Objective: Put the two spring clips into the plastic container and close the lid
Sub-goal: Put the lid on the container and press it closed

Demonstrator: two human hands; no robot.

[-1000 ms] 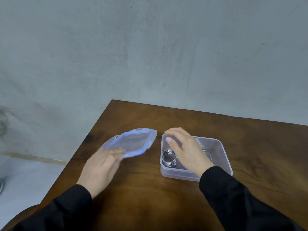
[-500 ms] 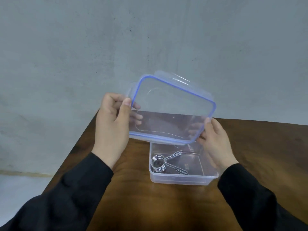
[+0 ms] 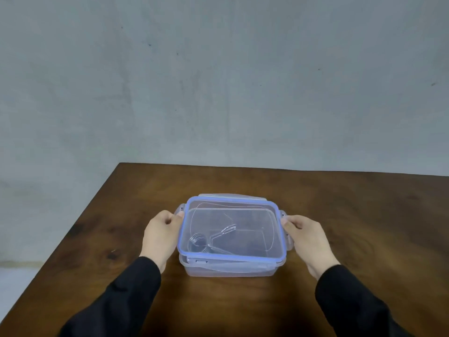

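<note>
A clear plastic container (image 3: 230, 271) stands on the brown wooden table. Its clear lid (image 3: 243, 205) with a blue rim lies on top of it, slightly askew, with the side flaps sticking out. Through the lid I see metal spring clips (image 3: 209, 240) lying in the container's left half; the coils overlap, so I cannot count them. My left hand (image 3: 161, 235) grips the lid's left edge by the flap. My right hand (image 3: 303, 237) grips the lid's right edge by the flap.
The table (image 3: 364, 227) ends at a left edge that runs diagonally from the far corner toward me. A grey concrete wall (image 3: 218, 81) rises directly behind the table. Pale floor (image 3: 14, 283) shows at the lower left.
Both hands brought the lid down from in front of the wall onto the container. A second ago the lid lay on the table to the left and my right hand was inside the container.
</note>
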